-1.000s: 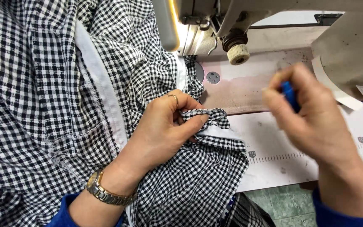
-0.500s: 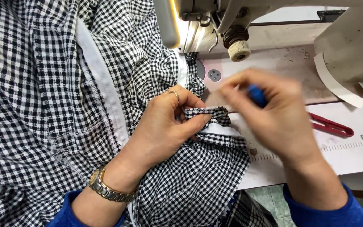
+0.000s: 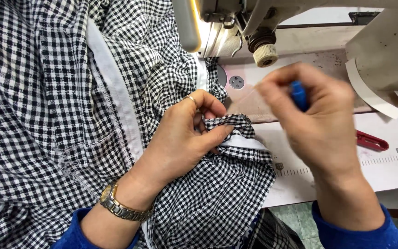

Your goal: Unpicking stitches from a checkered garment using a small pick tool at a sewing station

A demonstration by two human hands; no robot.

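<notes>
nearest to me i see blue sleeves [image 3: 360, 230] at the bottom edge, and a metal watch [image 3: 118, 207] on the left wrist. the left hand [image 3: 180, 138] rests on the checked cloth [image 3: 47, 115], its fingers [image 3: 219, 133] closed in a pinch on a small folded corner of that cloth, held up just in front of the white band [image 3: 247, 143] along its edge. the right hand [image 3: 314, 120] hovers just beside that corner, raised off the surface [image 3: 392, 170], fingers curled tight round a small blue tool [image 3: 299, 94]; the motion blur hides its tip. past the right hand a red tool [image 3: 371, 141] lies on the surface, above a printed ruler strip [image 3: 388, 160]. farthest off stands the sewing machine [image 3: 383, 50], with a lit lamp [image 3: 187, 23] near its needle end and a round metal plate [image 3: 236, 82] below.
</notes>
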